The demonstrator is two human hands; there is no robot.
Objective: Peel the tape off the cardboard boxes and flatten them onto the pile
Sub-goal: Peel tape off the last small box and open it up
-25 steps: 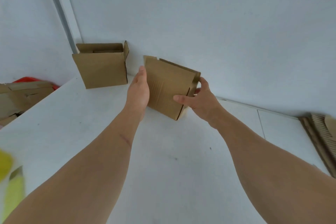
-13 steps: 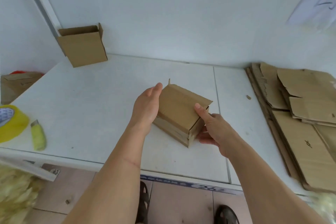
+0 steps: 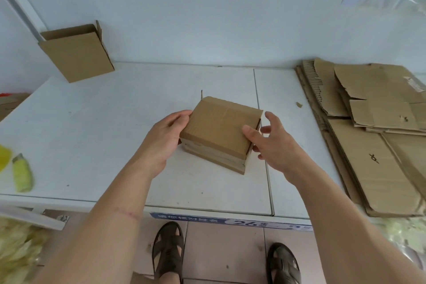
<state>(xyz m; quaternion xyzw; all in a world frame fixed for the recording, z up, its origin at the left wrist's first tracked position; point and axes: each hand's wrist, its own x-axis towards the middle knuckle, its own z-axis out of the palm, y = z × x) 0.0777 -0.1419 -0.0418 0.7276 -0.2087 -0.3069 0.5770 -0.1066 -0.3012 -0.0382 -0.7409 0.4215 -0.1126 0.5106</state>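
cardboard box brown, shut, on table; left grip clamps side, right grip apart.

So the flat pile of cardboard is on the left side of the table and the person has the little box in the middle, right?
Not quite. The head view shows the flat pile of cardboard on the right side of the table, not the left. The little box is in the middle, between the left hand and the right hand.
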